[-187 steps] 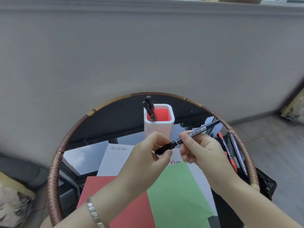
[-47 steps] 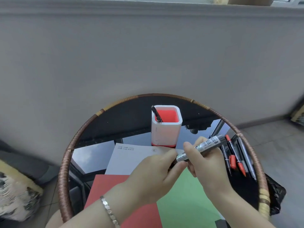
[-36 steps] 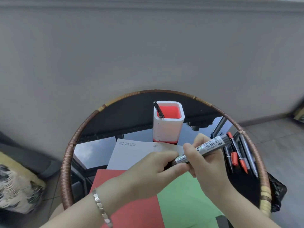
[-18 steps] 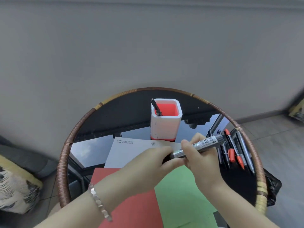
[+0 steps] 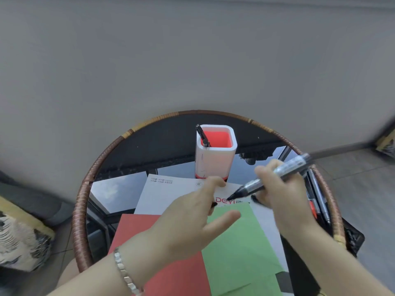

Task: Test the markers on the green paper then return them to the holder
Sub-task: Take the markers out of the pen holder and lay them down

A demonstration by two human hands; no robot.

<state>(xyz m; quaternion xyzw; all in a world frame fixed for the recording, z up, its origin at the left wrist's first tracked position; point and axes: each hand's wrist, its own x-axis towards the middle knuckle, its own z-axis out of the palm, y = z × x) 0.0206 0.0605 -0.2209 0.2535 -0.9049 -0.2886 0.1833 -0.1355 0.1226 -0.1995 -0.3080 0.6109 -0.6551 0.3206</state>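
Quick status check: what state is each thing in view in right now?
Silver marker: uncapped, tip down over the white sheet, gripped by right hand.
Left hand: over the green paper; dark piece at its fingers, maybe the cap.
Holder: upright, one black pen inside.
Green paper: flat, no marks visible.
Spare markers: lying by the table rim, right side.

Holder (image 5: 214,161) at desk (image 5: 171,133) back-ctr, w/ 1 marker (image 5: 203,136) in its L corner. Paper sheets (image 5: 239,242) overlap in front of it. Loose markers (image 5: 320,201) along desk's R edge, right of sheets.
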